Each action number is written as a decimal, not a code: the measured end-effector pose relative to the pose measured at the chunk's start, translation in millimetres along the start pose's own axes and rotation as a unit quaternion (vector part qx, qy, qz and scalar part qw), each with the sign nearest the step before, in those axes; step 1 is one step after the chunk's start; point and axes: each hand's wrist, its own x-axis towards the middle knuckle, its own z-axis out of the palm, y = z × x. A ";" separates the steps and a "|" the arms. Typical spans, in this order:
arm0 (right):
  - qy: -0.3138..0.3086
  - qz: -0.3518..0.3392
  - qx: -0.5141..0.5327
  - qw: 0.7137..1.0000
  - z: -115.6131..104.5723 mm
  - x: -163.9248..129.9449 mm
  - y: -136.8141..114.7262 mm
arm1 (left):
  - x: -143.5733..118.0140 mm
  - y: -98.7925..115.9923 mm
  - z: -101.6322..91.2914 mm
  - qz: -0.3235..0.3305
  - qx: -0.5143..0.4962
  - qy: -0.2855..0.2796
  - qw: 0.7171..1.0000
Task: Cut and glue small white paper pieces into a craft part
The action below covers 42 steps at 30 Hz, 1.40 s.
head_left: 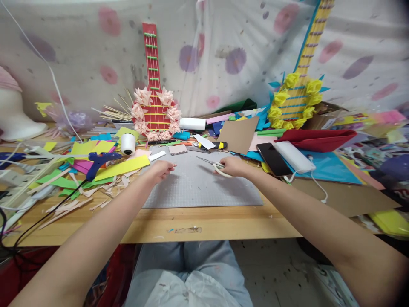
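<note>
My right hand (pixel 232 166) grips the white handles of a pair of scissors (pixel 209 162), whose blades point left and lie low over the grey cutting mat (pixel 198 187). My left hand (pixel 161 169) rests at the mat's left edge with fingers curled; I see nothing in it. A long yellow foam strip (pixel 123 167) lies just left of that hand. A small white scrap (pixel 157 155) sits just beyond it.
A blue glue gun (pixel 97 162) lies on coloured foam scraps at the left. A white tape roll (pixel 128 143), a red paper guitar (pixel 155 106) and a yellow one (pixel 297 98) stand behind. A phone (pixel 273 158) and power bank (pixel 294 157) lie to the right.
</note>
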 end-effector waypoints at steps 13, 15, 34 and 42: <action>-0.033 0.005 -0.173 0.984 3.7 22.7 20.1 | 33.1 25.4 2.2 0.014 -0.218 -0.029 0.975; -0.050 0.018 -0.179 0.982 -2.9 24.6 18.1 | 41.4 29.0 2.8 0.007 -0.262 -0.043 0.964; 0.080 0.039 0.036 0.995 -17.1 72.0 25.1 | 74.6 -8.1 -20.3 0.070 -0.620 -0.172 0.762; 0.171 0.011 0.022 0.985 -26.2 121.4 22.4 | 75.7 -3.2 -31.3 0.116 -0.640 -0.175 0.740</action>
